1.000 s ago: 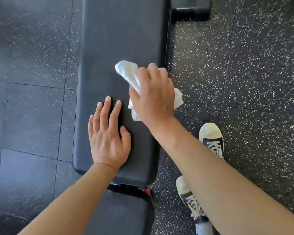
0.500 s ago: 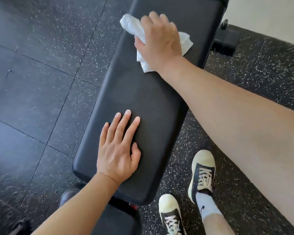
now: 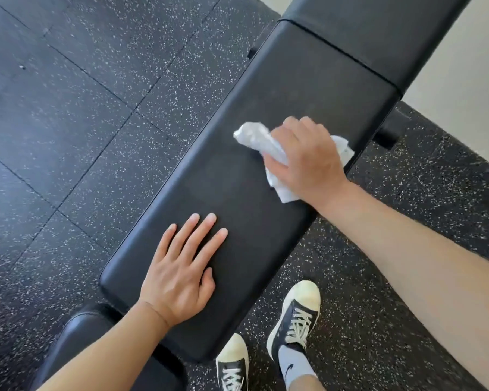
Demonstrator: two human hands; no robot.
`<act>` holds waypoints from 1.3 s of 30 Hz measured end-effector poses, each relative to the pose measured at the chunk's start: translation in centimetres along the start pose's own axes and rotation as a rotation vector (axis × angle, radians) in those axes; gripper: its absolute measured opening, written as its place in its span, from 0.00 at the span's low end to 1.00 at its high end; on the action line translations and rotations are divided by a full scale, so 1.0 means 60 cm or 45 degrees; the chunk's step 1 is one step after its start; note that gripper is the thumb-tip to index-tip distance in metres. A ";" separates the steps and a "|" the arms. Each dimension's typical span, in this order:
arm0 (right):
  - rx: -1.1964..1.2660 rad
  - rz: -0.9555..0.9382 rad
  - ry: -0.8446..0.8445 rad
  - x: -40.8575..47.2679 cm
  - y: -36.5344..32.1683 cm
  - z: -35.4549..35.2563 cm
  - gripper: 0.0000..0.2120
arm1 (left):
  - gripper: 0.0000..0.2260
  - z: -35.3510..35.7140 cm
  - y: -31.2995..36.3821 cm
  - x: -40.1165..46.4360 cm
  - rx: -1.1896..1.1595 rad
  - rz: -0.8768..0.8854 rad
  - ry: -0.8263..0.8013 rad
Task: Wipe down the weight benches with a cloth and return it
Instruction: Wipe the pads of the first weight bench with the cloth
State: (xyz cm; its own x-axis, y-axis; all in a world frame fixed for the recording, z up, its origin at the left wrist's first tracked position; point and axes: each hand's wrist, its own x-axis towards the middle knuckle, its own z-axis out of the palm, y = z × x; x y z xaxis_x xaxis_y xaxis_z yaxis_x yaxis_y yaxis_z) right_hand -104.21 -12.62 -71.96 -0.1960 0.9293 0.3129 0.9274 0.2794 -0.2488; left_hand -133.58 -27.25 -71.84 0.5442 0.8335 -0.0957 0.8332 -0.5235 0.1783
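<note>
A long black padded weight bench (image 3: 266,131) runs diagonally from the lower left to the upper right. My right hand (image 3: 305,159) grips a bunched white cloth (image 3: 254,138) and presses it onto the pad's middle, toward the right edge. Cloth ends stick out on both sides of the fingers. My left hand (image 3: 181,272) lies flat on the near end of the pad, fingers straight and together.
A second black pad (image 3: 378,32) adjoins the bench at the far end, and another pad (image 3: 76,348) sits at the near end. My two sneakers (image 3: 294,314) stand on the speckled rubber floor (image 3: 68,122) right of the bench. A pale floor strip (image 3: 463,94) lies far right.
My right hand has drawn the cloth back along the pad toward me from the far end. The left hand stays flat on the near end. The view has turned.
</note>
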 end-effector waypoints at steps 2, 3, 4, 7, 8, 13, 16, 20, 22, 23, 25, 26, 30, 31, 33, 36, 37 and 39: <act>-0.059 0.248 0.013 0.059 0.057 0.001 0.13 | 0.36 -0.001 0.001 0.001 0.002 0.006 -0.002; -0.085 0.347 -0.008 0.083 0.064 0.001 0.14 | 0.36 -0.002 0.003 0.002 0.001 0.007 -0.004; -0.105 0.403 -0.045 0.102 0.053 0.002 0.14 | 0.35 -0.004 0.003 0.004 0.004 0.005 -0.009; -0.079 0.319 -0.150 0.115 -0.046 0.017 0.13 | 0.34 -0.006 0.003 0.001 0.019 -0.006 -0.039; -0.040 0.236 -0.175 0.107 -0.090 0.023 0.12 | 0.34 -0.007 0.002 0.001 0.027 -0.007 -0.048; 0.104 -0.363 -0.343 0.056 -0.245 0.043 0.14 | 0.34 -0.002 0.005 -0.002 0.023 -0.027 -0.053; 0.099 -0.588 -0.321 0.083 -0.189 0.038 0.12 | 0.33 -0.003 0.002 -0.001 -0.006 -0.020 -0.069; -0.119 -0.256 -0.237 0.158 -0.017 0.020 0.13 | 0.34 -0.011 0.006 0.000 -0.057 -0.004 -0.091; -0.191 -0.054 -0.276 0.183 0.029 0.014 0.15 | 0.33 -0.011 0.001 0.001 -0.067 0.003 -0.101; -0.220 0.021 -0.296 0.187 0.029 0.017 0.16 | 0.33 -0.011 -0.001 0.000 -0.073 0.002 -0.104; -0.258 0.137 -0.291 0.182 -0.002 0.022 0.16 | 0.33 -0.007 0.000 0.000 -0.085 0.000 -0.099; -0.243 0.158 -0.299 0.174 -0.026 0.024 0.16 | 0.32 -0.007 0.002 -0.001 -0.093 -0.003 -0.098; -0.018 -0.156 -0.388 0.140 -0.143 0.038 0.14 | 0.32 -0.008 0.004 0.005 -0.139 0.006 -0.095; 0.043 -0.306 -0.404 0.138 -0.166 0.044 0.13 | 0.31 -0.010 0.004 0.008 -0.146 0.006 -0.104; 0.148 -0.631 -0.412 0.143 -0.192 0.057 0.13 | 0.28 -0.018 0.008 0.021 -0.156 -0.035 -0.093; 0.213 -0.925 -0.403 0.180 -0.165 0.062 0.11 | 0.20 -0.036 0.019 0.063 -0.139 -0.138 -0.034; 0.201 -0.922 -0.413 0.193 -0.140 0.059 0.11 | 0.18 -0.042 0.023 0.080 -0.117 -0.173 -0.029; 0.130 -0.764 -0.406 0.220 -0.068 0.052 0.12 | 0.18 -0.053 0.034 0.114 -0.099 -0.250 -0.044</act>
State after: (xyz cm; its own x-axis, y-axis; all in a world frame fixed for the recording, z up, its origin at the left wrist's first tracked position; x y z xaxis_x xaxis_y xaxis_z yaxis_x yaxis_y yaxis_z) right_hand -111.56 -0.75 -69.68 -0.7652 0.6279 0.1421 0.5974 0.7748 -0.2067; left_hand -128.49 -22.08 -69.04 0.3764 0.9108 -0.1696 0.9142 -0.3354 0.2275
